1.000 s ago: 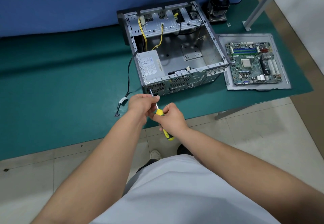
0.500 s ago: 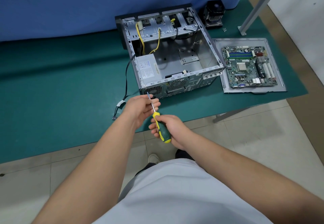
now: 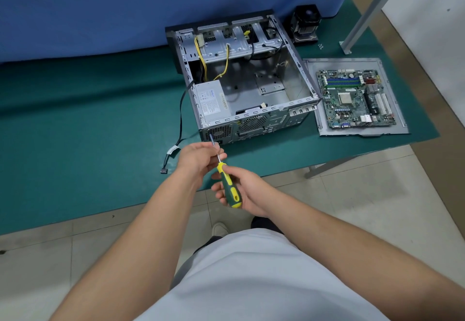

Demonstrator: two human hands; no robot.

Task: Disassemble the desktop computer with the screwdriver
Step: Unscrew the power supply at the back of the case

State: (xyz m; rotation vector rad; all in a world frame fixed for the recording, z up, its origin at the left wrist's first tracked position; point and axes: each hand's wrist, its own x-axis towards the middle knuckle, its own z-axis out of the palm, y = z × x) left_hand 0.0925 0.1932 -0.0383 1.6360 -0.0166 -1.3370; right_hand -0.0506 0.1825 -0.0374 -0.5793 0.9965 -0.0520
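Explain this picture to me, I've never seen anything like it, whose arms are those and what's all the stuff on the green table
The one picture comes from a camera worn on a person's head, looking down, so the arms are that person's own. The right hand grips the yellow and green handle of a screwdriver; the left hand pinches its thin metal shaft, whose tip points at the near corner of an open grey metal computer case. Inside sits a grey box-shaped power supply. To the right, on a flat grey metal panel, lies the green circuit board. All rests on a green table mat.
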